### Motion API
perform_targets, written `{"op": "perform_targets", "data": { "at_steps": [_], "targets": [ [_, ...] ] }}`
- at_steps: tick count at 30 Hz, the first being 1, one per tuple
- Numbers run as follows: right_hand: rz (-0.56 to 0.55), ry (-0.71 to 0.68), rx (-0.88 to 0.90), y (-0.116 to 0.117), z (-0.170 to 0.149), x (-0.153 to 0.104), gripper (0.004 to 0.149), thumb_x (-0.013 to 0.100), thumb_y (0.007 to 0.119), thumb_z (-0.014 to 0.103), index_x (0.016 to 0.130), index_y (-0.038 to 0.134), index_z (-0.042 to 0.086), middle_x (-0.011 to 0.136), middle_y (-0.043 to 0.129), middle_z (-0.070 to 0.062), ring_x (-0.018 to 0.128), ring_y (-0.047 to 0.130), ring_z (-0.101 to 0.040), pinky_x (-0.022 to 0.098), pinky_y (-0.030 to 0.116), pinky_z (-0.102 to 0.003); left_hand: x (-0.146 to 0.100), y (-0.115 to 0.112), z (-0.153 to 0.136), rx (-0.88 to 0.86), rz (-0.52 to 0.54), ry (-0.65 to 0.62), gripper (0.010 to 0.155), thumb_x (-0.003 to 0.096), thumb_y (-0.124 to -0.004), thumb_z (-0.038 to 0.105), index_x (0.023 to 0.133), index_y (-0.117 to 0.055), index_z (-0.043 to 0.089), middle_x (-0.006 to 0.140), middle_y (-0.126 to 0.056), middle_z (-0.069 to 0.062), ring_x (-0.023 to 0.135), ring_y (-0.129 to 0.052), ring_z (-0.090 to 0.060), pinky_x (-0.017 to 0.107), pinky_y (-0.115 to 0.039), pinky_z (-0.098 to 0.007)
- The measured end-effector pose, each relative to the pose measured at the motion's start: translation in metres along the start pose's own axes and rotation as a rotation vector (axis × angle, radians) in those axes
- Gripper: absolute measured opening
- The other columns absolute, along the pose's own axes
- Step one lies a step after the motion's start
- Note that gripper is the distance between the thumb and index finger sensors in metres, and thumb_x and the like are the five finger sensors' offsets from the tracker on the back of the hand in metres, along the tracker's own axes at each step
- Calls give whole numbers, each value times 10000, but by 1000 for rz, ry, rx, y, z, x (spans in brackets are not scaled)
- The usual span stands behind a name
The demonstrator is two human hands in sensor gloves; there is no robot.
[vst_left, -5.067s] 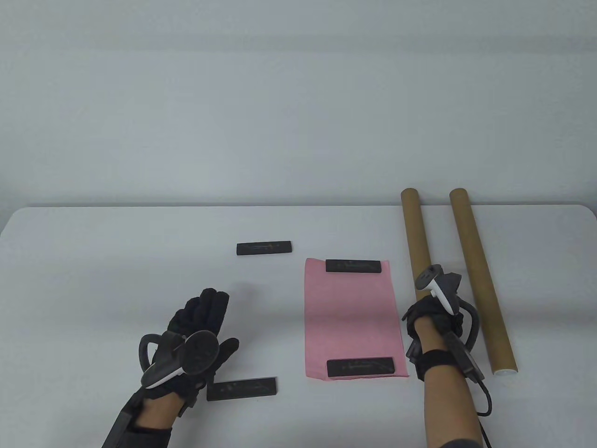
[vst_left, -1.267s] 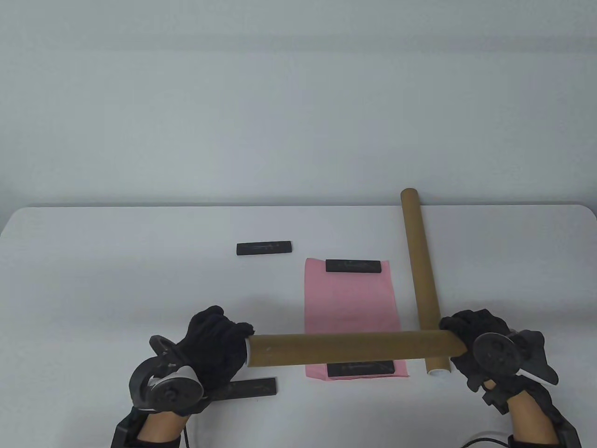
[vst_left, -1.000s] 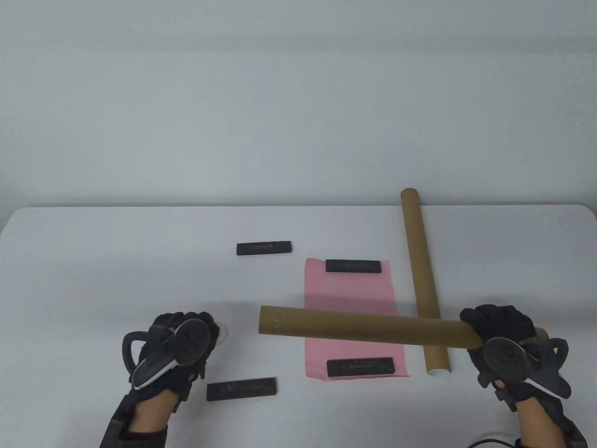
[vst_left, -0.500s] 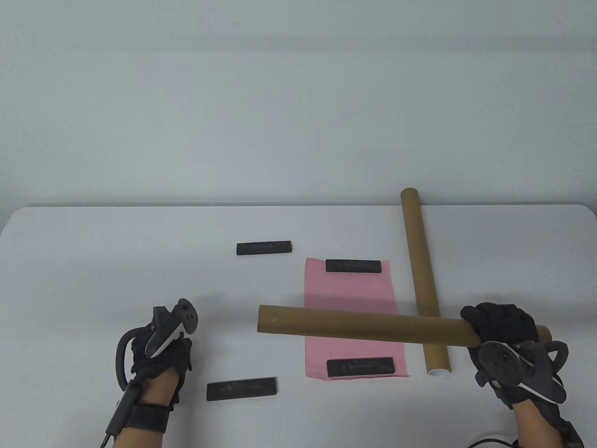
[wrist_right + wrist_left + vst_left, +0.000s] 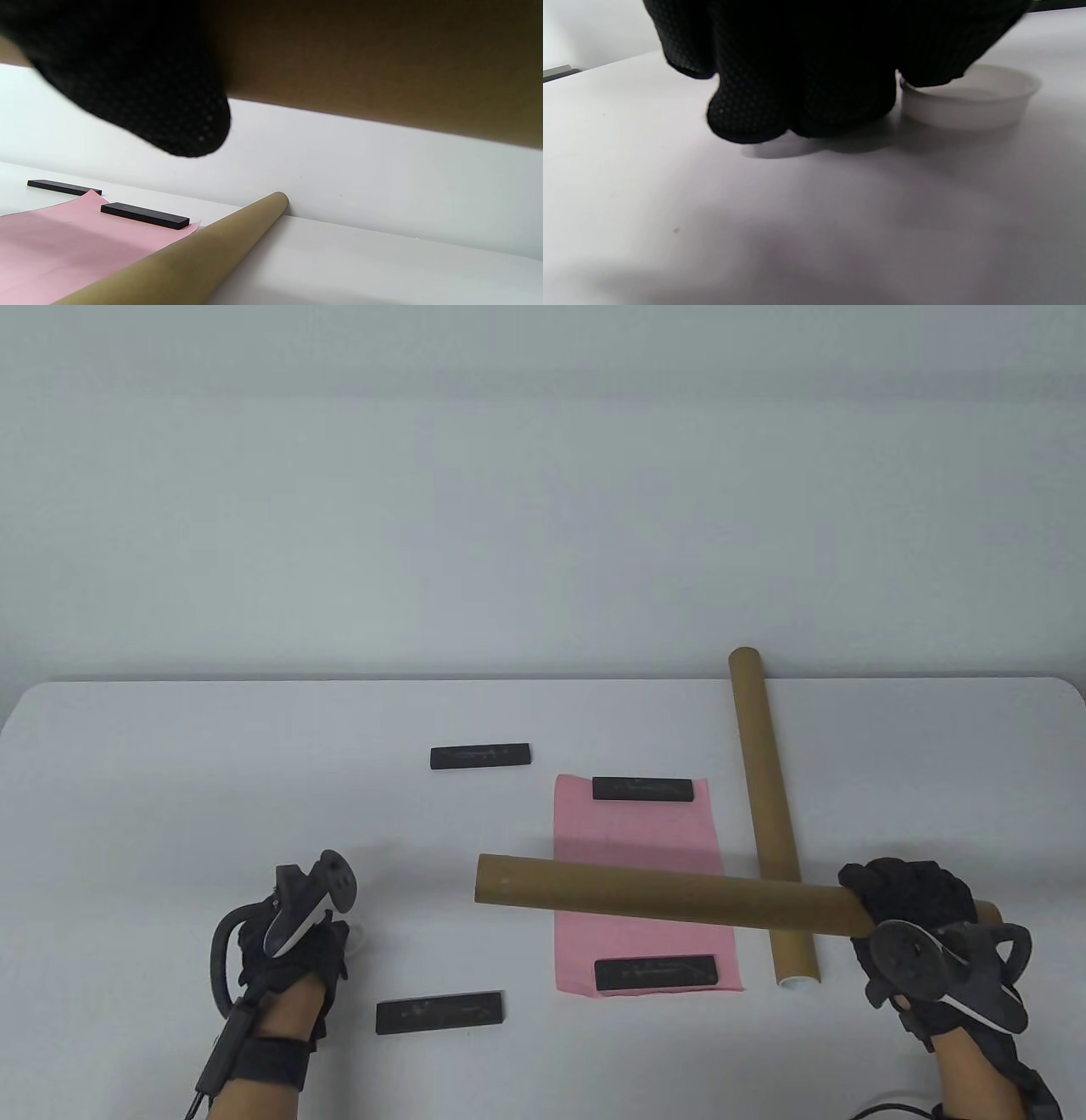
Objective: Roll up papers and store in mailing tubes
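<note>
My right hand (image 5: 908,899) grips a brown mailing tube (image 5: 662,891) near its right end and holds it above the table, across the pink paper (image 5: 636,836). The tube's left end has no cap. My left hand (image 5: 293,937) rests on the table at the left, fingers (image 5: 797,84) curled down. A white cap (image 5: 967,106) stands on the table right beside them; one finger overlaps its rim. The cap barely shows in the table view (image 5: 357,937). A second tube (image 5: 768,806) lies on the table, right of the paper.
Two black weight bars (image 5: 642,789) (image 5: 655,973) lie on the paper's far and near ends. Two more bars lie loose, one at mid-table (image 5: 480,756) and one near my left hand (image 5: 439,1012). The second tube's far end reaches the wall.
My right hand picked up one tube and held it level. My left hand gripped its left end, then moved left down to the table. The white cap now stands there.
</note>
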State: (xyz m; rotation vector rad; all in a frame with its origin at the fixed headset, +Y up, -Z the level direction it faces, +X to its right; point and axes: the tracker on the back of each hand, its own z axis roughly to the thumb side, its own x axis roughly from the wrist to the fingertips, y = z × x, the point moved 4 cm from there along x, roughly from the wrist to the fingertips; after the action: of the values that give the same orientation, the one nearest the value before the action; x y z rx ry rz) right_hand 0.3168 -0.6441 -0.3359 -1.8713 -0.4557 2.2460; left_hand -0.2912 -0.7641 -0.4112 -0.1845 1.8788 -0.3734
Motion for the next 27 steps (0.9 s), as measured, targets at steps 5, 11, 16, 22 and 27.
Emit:
{"op": "perform_targets", "data": {
  "at_steps": [5,11,16,22,27],
  "targets": [
    [3,-2,-1,0,0,0,682,348,1059,323,949,742,276,929,811,-26,824,855,-380,660,702,-640,-2,6,-4,-14,11,12,479,395,-777,598,696,-959,273,503,-1064,60,445,-1092,-139,612,-815,-436],
    [14,34,12,2,-7,1,687,351,1058,326,955,737,266,930,809,-32,817,860,-384,650,717,-645,-30,39,-5,-121,165,-72,574,397,-747,618,848,-865,283,699,-1024,27,638,-1061,-194,671,-754,-476],
    [75,95,44,5,-17,0,712,382,1040,366,993,702,230,941,799,-56,799,885,-392,607,785,-658,-61,55,14,-217,305,-311,704,398,-721,632,1018,-677,302,1009,-828,-27,958,-874,-296,762,-623,-525],
    [201,244,243,23,-44,2,774,446,969,452,1045,621,107,924,795,-123,698,958,-382,482,916,-591,-88,68,36,-223,417,-528,776,392,-708,647,1081,-540,334,1113,-681,-63,1043,-743,-373,760,-600,-557],
    [367,456,496,61,-73,6,839,503,915,456,1090,505,19,946,727,-195,664,963,-398,437,943,-552,-101,70,51,-197,437,-614,793,391,-705,651,1091,-499,340,1131,-646,-70,1058,-713,-384,762,-596,-561]
  ]
}}
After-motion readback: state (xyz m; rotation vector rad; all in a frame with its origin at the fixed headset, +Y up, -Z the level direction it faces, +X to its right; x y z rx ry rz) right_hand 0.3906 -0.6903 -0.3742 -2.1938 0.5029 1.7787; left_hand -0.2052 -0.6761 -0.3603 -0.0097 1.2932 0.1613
